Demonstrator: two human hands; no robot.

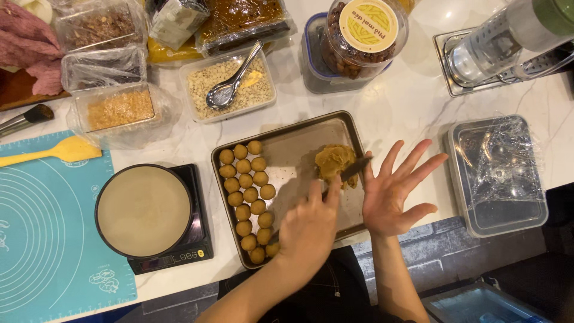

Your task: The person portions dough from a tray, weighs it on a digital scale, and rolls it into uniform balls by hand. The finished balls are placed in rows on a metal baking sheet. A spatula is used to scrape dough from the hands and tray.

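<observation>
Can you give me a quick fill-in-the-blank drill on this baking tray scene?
1. The dough balls lie in the metal ____.
2. The left hand holds a ____ against the dough lump.
3. The right hand is empty, its fingers spread ____.
4. The round bowl stands on a black kitchen ____.

Missing words: tray; knife; open; scale

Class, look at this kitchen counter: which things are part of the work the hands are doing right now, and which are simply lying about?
In use:
- left hand holding a knife
- right hand, open beside it
- lump of dough
- dough balls
- metal tray

Lying about:
- yellow spatula
- blue mat
- spoon in a tub of nuts
- foil-covered container
- bowl on a scale
</observation>
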